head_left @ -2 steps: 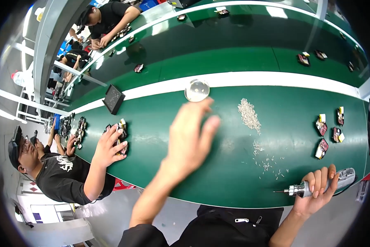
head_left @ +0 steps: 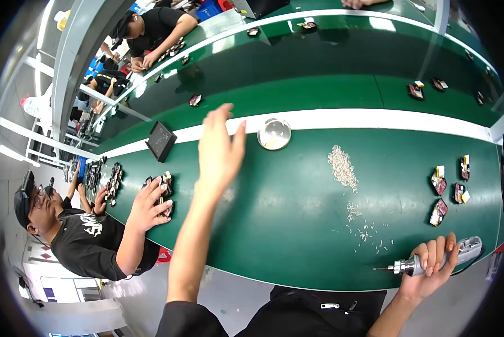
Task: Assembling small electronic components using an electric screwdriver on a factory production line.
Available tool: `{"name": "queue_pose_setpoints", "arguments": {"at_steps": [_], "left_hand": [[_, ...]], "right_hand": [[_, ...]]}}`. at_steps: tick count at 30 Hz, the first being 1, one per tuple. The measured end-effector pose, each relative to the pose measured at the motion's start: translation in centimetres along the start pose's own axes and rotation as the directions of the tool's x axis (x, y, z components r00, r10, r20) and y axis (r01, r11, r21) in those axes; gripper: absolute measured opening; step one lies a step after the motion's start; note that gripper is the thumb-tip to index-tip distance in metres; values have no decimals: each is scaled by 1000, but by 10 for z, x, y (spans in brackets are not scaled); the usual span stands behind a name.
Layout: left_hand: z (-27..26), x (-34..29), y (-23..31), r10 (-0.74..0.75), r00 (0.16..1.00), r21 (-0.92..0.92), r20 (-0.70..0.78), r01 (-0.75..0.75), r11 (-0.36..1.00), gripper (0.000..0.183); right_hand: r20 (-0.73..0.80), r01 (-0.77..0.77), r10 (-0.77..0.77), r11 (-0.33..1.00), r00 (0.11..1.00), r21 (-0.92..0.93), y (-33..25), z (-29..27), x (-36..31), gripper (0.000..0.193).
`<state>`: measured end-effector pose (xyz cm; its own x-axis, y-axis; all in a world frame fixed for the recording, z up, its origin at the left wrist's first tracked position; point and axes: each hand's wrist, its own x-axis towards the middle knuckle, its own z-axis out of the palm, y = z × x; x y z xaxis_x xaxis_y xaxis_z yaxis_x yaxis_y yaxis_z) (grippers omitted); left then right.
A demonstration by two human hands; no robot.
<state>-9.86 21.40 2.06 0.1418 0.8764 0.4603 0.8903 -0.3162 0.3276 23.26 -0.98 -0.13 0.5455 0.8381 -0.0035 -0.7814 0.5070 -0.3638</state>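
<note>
My left hand (head_left: 221, 151) reaches over the far side of the green table, fingers extended and nothing held, left of a round clear dish (head_left: 274, 133). In my right hand (head_left: 431, 263) lies a grey electric screwdriver (head_left: 468, 249), its thin bit pointing left above the table's near edge. A heap of tiny pale metal pieces, perhaps screws (head_left: 342, 167), spreads at mid-table, with loose ones trailing nearer. Several small dark-red and black parts with yellow and white tags (head_left: 438, 212) sit at the right, beyond the screwdriver.
A white rail (head_left: 370, 117) divides my table (head_left: 285, 224) from a dark conveyor (head_left: 297, 62) carrying similar parts. Left stands a black tray (head_left: 161, 141). A co-worker's hand (head_left: 149, 206) rests on parts at the left; other people work farther off.
My left hand has moved left and farther away, off the round dish toward the white rail. My right hand keeps the screwdriver in nearly the same place. The view has shifted slightly.
</note>
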Motion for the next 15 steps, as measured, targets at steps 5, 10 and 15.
{"name": "queue_pose_setpoints", "arguments": {"at_steps": [5, 10, 15], "left_hand": [[11, 68, -184, -116, 988, 412, -101, 148, 899, 51], [11, 79, -210, -161, 984, 432, 74, 114, 895, 33], [-11, 28, -134, 5, 999, 83, 47, -9, 997, 37]], "right_hand": [[-53, -35, 36, 999, 998, 30, 0, 4, -9, 19], [-98, -29, 26, 999, 995, -27, -9, 0, -17, 18], [-120, -53, 56, 998, 991, 32, -8, 5, -22, 19]]}}
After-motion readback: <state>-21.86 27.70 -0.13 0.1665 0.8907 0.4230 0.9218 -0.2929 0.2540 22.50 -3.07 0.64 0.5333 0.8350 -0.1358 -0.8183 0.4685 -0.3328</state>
